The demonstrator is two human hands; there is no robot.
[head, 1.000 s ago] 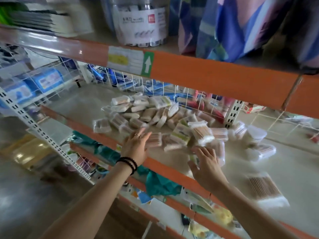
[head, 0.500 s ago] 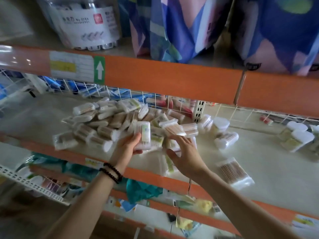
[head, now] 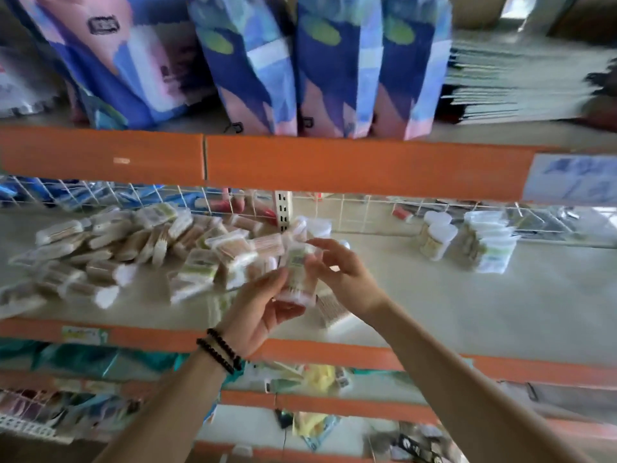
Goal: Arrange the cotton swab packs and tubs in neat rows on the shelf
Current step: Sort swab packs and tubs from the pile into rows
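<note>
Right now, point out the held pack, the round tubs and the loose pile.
Held pack [head: 297,275]: head view, middle of its clear front.
Round tubs [head: 437,240]: head view, side of the nearer tub.
Loose pile [head: 140,243]: head view, a pack near the heap's middle.

Two bare forearms rise from the bottom edge of the frame toward its centre, with no sleeve showing on either. The left hand [head: 258,310] has a wrist ringed by what looks like two strands of small dark round beads [head: 218,350], set side by side. The right hand [head: 345,274] and its wrist carry nothing; motion blur softens the fingers.
</note>
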